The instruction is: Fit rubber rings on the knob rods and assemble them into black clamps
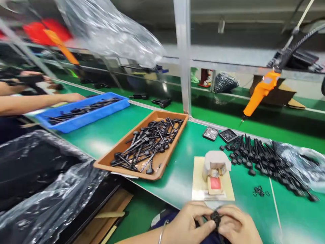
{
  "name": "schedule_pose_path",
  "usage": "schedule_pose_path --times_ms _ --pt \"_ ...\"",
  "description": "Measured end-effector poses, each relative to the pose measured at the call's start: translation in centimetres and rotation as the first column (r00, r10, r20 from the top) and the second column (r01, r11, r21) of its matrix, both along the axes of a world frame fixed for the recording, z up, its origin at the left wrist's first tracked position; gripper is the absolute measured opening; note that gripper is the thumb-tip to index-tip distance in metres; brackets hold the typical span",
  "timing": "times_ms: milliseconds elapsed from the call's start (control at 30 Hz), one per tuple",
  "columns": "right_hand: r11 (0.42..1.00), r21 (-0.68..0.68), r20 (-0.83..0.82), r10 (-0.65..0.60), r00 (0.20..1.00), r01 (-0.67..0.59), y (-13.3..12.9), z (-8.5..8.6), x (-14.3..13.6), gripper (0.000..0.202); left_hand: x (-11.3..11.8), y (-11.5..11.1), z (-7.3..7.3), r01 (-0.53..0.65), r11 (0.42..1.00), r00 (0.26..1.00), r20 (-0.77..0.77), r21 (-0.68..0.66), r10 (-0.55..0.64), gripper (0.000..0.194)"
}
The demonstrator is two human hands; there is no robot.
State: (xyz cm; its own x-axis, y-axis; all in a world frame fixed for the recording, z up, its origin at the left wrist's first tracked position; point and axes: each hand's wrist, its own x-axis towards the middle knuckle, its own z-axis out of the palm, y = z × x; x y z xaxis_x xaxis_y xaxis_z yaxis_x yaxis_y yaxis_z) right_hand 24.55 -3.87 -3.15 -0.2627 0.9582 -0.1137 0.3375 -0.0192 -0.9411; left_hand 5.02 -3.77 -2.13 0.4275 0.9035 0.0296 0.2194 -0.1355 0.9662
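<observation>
Reaching co-worker's arm [38,104]: farthest left of the white fixture [216,161], its hand by the edge of the blue tray.
Black bin [33,162]: well to the left of the fixture, lined with clear plastic.
Blue tray [73,124]: left of the fixture and beyond it, holding dark slender parts.
Brown tray [162,159]: nearer on the fixture's left, holding a jumble of black stemmed parts with knobbed ends.
Left hand [189,222]: in front of the fixture, slightly to its left; thumb and fingers drawn narrow on the small black part, a metal bangle at the wrist.
Small black part [215,217]: directly in front of the fixture, between the fingertips of both hands, its knobbed head showing above the thumbs and its lower portion running down between the hands.
Right hand [237,223]: in front of the fixture, slightly to its right; thumb and fingers closed narrowly on the part's other side.
Cream board [199,183]: under the fixture.
Square grilles [210,133]: a pair just behind the fixture.
Black rings [260,190]: a small cluster to the fixture's right.
Orange driver [261,91]: hanging beyond the fixture, to its right, tip down.
Black stemmed pile [269,162]: spread right of the fixture, beside clear plastic [299,152].
</observation>
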Motion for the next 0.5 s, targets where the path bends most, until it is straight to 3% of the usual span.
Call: schedule_pose_path --times_ms 67,167,267,500 --pt "0.953 -0.292 -0.203 0.02 0.979 -0.08 0.2 0.8 -0.5 0.043 -0.1 -0.4 0.6 0.046 0.998 0.998 -0.041 0.053 -0.044 0.026" --pt "0.858 -0.481 -0.429 -0.053 0.902 -0.179 0.7 2.0 -1.3 0.05 -0.3 -0.4 1.1 0.116 0.988 0.992 -0.068 0.103 -0.109 0.019" --pt "0.837 -0.506 -0.5 -0.089 0.862 -0.207 0.4 2.3 -1.8 0.052 -0.4 -0.4 1.4 0.142 0.981 0.988 -0.078 0.132 -0.132 0.017" --pt "0.924 -0.328 -0.518 -0.003 0.856 -0.195 -1.2 2.0 -0.7 0.028 -0.9 -0.2 1.7 0.197 0.963 0.98 -0.063 0.182 -0.189 0.009"
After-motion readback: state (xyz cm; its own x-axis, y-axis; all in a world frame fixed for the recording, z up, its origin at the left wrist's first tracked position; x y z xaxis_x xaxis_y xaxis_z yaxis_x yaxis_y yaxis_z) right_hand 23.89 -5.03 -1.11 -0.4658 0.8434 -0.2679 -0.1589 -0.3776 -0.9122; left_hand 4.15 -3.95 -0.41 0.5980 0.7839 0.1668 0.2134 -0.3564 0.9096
